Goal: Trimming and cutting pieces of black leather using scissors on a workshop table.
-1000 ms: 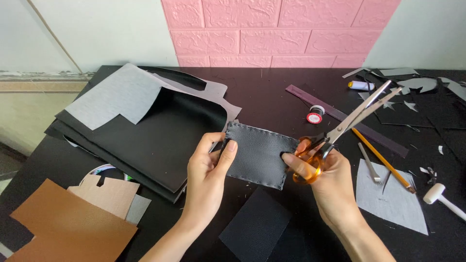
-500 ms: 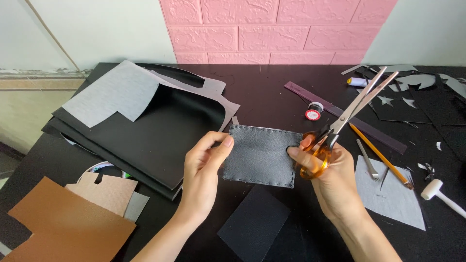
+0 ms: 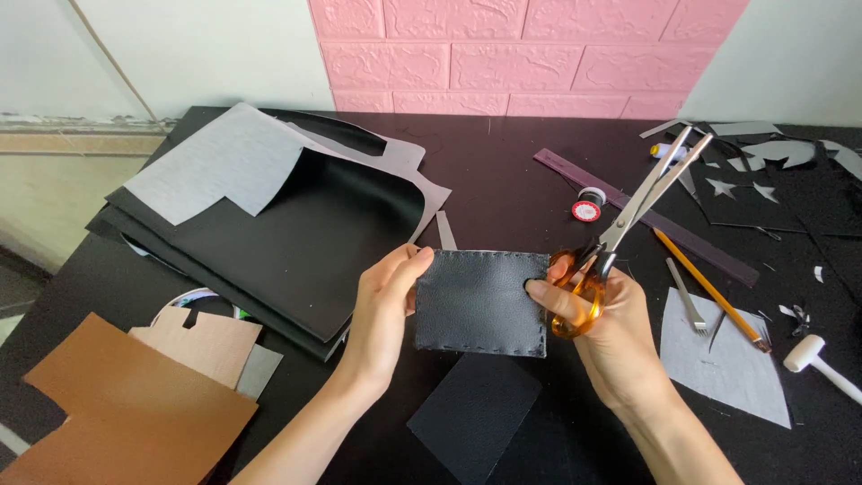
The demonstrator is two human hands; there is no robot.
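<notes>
A dark grey stitched leather piece (image 3: 480, 301) is held flat above the black table (image 3: 503, 180), its stitched seam along the right and bottom edges. My left hand (image 3: 386, 301) pinches its left edge. My right hand (image 3: 602, 337) has its thumb on the piece's right edge and carries scissors (image 3: 628, 216) with amber handles; their blades point up and to the right, nearly closed. A loose black rectangle (image 3: 471, 413) lies on the table just below the held piece.
A stack of black and grey sheets (image 3: 287, 216) lies at left, brown leather pieces (image 3: 126, 413) at the near left. To the right lie a yellow pencil (image 3: 709, 287), a thread spool (image 3: 586, 209), a long dark strip (image 3: 646, 216), a pronged metal tool (image 3: 687, 301), a grey sheet (image 3: 723, 359), a white mallet (image 3: 813, 359) and scraps.
The stitched piece has been turned and flattened toward me, and both hands have shifted slightly on its edges. The scissors stay in my right hand.
</notes>
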